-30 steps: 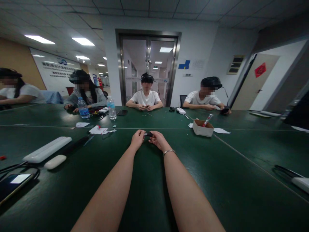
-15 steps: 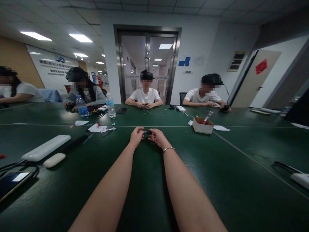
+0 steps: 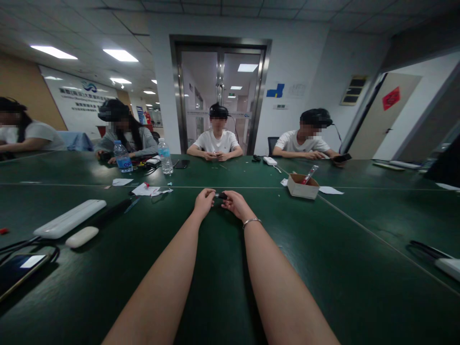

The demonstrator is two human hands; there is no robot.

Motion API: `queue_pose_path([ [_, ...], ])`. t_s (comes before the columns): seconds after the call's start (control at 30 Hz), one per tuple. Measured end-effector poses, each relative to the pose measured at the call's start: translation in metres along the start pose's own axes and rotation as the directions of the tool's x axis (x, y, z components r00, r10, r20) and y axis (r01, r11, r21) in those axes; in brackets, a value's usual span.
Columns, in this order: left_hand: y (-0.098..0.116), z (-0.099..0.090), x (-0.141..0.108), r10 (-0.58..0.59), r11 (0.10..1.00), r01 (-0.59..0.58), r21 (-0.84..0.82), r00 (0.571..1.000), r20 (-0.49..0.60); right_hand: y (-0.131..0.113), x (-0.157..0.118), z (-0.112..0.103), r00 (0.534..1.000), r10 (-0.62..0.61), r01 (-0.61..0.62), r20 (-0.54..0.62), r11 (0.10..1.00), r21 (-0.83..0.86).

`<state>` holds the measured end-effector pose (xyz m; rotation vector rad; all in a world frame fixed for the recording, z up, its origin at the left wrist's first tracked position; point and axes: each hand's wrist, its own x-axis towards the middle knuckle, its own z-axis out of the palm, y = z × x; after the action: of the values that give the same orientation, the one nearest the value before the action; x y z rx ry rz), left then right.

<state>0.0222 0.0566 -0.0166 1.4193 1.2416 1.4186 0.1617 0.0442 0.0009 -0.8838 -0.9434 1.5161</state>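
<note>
Both my arms reach forward over the green table [image 3: 215, 268]. A small dark object [image 3: 220, 196] with a shiny, lighter left end is held between my hands. My left hand [image 3: 204, 203] pinches its left end with the fingertips. The dark right end is gripped by my right hand [image 3: 235, 205], with the fingers curled and a metal bracelet on the wrist. What exactly the object is, I cannot make out at this size.
Left lie a white power strip [image 3: 72, 219], a white oval case [image 3: 82, 237] and a phone [image 3: 21, 273]. Ahead are paper scraps [image 3: 145, 189], two bottles [image 3: 166, 158] and an open box [image 3: 302, 189] right of my hands. Several people sit opposite.
My hands hold nearly the same pose; more of the object's shiny left part shows between them. Across the table at the right, a person has tilted a dark item in the hand.
</note>
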Motion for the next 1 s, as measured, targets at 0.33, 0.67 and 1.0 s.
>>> queue_pose_path([
  [0.33, -0.0020, 0.0003, 0.0004, -0.002, 1.000, 0.001, 0.030, 1.000, 0.009, -0.0011, -0.0012, 0.0005, 1.000, 0.000, 0.000, 0.002, 1.000, -0.023],
  [0.67, 0.0031, -0.0011, -0.0034, 0.023, 0.996, -0.026, 0.080, 0.999, 0.038, 0.0036, 0.0054, -0.0043, 1.000, -0.010, 0.010, 0.017, 1.000, -0.003],
  [1.0, 0.0039, -0.0023, -0.0014, -0.009, 0.999, 0.010, 0.042, 0.999, -0.041, 0.0006, 0.0006, -0.0008, 1.000, -0.020, 0.020, 0.011, 1.000, -0.011],
])
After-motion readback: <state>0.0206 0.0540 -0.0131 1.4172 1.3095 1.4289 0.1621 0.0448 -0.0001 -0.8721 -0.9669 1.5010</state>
